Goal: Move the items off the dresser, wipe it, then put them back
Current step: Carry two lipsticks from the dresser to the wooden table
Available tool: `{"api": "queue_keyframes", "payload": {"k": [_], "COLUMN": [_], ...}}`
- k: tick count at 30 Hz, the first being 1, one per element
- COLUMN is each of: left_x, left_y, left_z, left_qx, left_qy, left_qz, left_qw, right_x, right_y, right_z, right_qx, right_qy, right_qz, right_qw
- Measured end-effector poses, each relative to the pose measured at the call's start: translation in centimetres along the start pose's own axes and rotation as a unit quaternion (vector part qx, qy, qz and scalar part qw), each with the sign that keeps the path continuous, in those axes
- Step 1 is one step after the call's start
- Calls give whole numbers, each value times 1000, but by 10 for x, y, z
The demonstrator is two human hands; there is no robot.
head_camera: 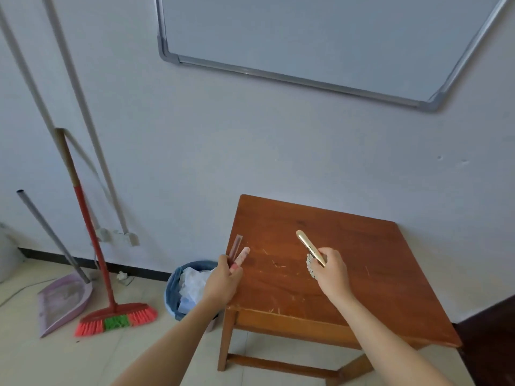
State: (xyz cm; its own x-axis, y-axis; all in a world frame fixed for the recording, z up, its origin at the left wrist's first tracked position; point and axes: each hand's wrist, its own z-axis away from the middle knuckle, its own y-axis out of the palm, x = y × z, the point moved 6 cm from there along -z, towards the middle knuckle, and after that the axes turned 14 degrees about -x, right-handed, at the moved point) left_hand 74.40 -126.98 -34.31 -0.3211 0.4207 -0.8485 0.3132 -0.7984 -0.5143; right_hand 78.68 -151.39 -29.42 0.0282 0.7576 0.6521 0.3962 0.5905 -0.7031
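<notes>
Left hand [223,280] gripped two slim tubes [238,250], one clear reddish and one pink, fingers curled round them, over the left edge of the wooden worktop [362,260]. Right hand [333,270] had its fingers wrapped round a gold-handled comb [308,246] over the worktop's middle. A bin [172,291] holding paper stood on the floor beside the worktop.

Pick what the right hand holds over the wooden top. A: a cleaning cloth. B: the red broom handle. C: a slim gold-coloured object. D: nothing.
C: the right hand grips a slim gold-coloured object over the dresser, while the left hand holds two slim sticks; the broom leans against the wall, untouched.
</notes>
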Motion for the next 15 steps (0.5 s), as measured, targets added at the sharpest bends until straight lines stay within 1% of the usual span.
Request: {"api": "queue_keyframes", "payload": {"k": [5, 7, 11, 15], "left_x": [-6, -13, -24, -34], "left_y": [22, 26, 36, 56], "left_z": [-40, -62, -108, -138], "left_qx": [21, 9, -23, -30], "left_qy": [4, 8, -16, -31], "left_qz": [-22, -34, -66, -105], "left_qw": [1000, 999, 997, 994], "right_x": [-12, -13, -17, -15], "right_y": [24, 36, 64, 94], "right_z": [-45, -68, -109, -141], "right_qx": [7, 10, 31, 61], "right_qy": [-1, -11, -15, -28], "right_qz": [27, 33, 29, 27], "right_qw": [1000, 999, 999, 997]}}
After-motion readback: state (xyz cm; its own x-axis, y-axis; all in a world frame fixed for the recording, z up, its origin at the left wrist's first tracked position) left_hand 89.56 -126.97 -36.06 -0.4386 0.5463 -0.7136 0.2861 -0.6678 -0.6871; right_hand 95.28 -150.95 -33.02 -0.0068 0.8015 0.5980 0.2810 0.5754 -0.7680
